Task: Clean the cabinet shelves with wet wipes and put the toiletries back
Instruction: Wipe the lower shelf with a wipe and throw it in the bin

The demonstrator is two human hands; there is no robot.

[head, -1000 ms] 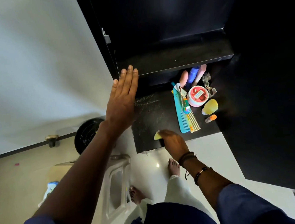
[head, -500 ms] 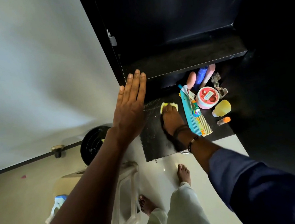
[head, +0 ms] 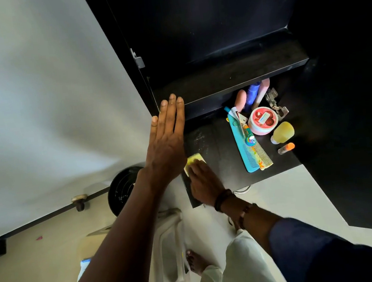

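Now: Wipe Pressed on Lower Shelf

The right hand (head: 204, 183) lies palm down on the yellow wipe (head: 194, 159), fingers spread over it, pressing it onto the left front part of the lower shelf (head: 224, 155). The left hand (head: 166, 143) is flat with straight fingers, holds nothing, and rests against the cabinet (head: 121, 43) side just left of the lower shelf. Toiletries occupy the shelf's right half: a comb (head: 244, 147) lying flat, a pink jar (head: 262, 120) toward the rear, and a yellow bottle (head: 283, 131) and an orange-capped tube (head: 286, 148) near the right edge. Pale streaks mark the shelf behind the wipe.
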